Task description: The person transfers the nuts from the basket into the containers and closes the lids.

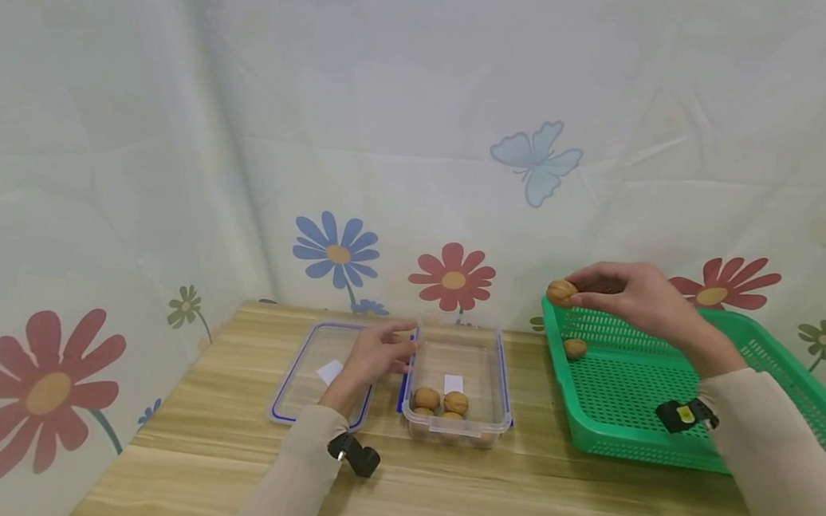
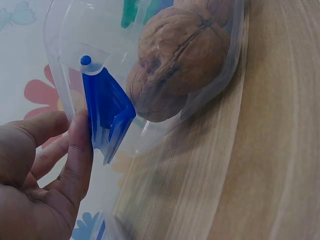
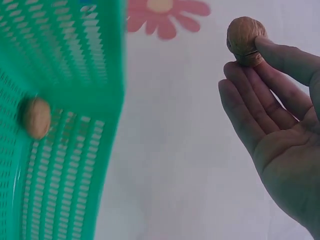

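My right hand [image 1: 629,293] pinches a walnut [image 1: 561,293] between thumb and fingertips, above the left wall of the green basket [image 1: 568,405]. In the right wrist view the thumb presses on this walnut [image 3: 245,41] from one side. Another walnut [image 1: 574,348] lies in the basket's left corner. Several walnuts [image 1: 455,403] sit at the near end of a clear plastic container [image 1: 505,376]. My left hand [image 1: 376,351] rests its fingers at the container's left rim; in the left wrist view a fingertip touches beside the blue latch [image 2: 102,107], which hangs unfastened.
Left of the container lies its clear lid [image 1: 297,370] with a blue seal, partly behind my left forearm. A white label [image 1: 454,385] shows in the container. All stand on a wood-grain table [image 1: 227,453], with a flowered cloth [image 1: 390,168] hanging behind.
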A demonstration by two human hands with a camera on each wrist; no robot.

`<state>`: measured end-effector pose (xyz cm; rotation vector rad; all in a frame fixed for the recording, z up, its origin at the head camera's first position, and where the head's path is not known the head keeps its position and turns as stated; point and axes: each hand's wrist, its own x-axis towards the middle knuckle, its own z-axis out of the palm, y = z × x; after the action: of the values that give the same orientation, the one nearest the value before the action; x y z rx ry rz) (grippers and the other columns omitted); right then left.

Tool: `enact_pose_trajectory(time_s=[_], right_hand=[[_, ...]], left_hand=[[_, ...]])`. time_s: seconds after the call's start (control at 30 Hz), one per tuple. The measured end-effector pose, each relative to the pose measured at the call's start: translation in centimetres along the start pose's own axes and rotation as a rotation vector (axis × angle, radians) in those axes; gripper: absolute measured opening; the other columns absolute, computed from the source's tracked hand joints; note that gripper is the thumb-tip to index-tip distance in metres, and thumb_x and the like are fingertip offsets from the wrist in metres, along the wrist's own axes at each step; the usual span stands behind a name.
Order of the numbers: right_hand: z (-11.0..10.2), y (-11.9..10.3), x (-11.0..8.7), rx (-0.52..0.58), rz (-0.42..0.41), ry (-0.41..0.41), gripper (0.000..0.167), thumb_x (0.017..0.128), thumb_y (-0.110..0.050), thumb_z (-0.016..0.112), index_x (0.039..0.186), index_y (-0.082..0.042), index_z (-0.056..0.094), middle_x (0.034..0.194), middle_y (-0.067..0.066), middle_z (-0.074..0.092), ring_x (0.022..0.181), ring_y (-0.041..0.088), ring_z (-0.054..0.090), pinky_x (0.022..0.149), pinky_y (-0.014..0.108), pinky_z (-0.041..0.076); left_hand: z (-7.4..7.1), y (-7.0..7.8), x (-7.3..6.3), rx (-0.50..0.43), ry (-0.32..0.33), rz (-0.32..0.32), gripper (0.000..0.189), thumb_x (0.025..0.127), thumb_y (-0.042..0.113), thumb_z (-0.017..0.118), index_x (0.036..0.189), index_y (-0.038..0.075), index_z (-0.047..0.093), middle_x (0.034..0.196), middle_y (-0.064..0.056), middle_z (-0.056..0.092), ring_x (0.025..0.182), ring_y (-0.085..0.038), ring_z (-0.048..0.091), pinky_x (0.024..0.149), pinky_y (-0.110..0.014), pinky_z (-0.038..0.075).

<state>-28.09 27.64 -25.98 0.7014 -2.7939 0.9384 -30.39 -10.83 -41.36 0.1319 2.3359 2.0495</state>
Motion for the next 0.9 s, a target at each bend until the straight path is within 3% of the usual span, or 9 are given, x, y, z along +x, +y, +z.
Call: enact_pose_trajectory(time_s=[0.23,0.57,0.73,0.9], right_hand=[[1.4,-1.9,-0.4,0.064,-0.008,0.043,0.038,0.102,-0.033,0.076,0.132,-0.011,0.074,0.120,0.006,0.077,0.107,0.023,0.073,0.088,0.019,0.056],[3.8,-3.9,-0.7,0.178,0.003,0.096,0.035,0.102,-0.029,0.076,0.129,-0.007,0.074,0.115,0.007,0.078,0.105,0.024,0.074,0.086,0.023,0.058],[5.6,-4.9,-1.1,0.250,0.009,0.096,0.036,0.101,-0.026,0.077,0.130,-0.004,0.073,0.117,0.010,0.077,0.105,0.029,0.074,0.086,0.029,0.061],[7.4,-5.5,-1.3,0.278,0.014,0.081,0.034,0.100,-0.021,0.078,0.128,-0.002,0.073,0.116,0.010,0.077,0.104,0.026,0.074,0.086,0.029,0.063]], left_hand=[[0.0,0.0,0.0,-0.002,0.001,0.005,0.048,0.100,0.010,0.075,0.145,-0.001,0.062,0.114,-0.021,0.073,0.087,-0.024,0.073,0.071,-0.031,0.066],[0.0,0.2,-0.1,-0.004,0.004,0.005,0.047,0.100,0.009,0.075,0.145,0.000,0.063,0.114,-0.022,0.073,0.081,-0.019,0.071,0.070,-0.031,0.066],[-0.1,0.0,0.1,-0.013,-0.001,0.012,0.047,0.100,0.007,0.075,0.144,-0.002,0.062,0.112,-0.022,0.073,0.081,-0.019,0.071,0.068,-0.029,0.066],[0.0,0.0,0.0,-0.002,0.002,0.019,0.046,0.100,0.006,0.075,0.144,-0.002,0.063,0.111,-0.021,0.073,0.082,-0.021,0.072,0.068,-0.029,0.066]])
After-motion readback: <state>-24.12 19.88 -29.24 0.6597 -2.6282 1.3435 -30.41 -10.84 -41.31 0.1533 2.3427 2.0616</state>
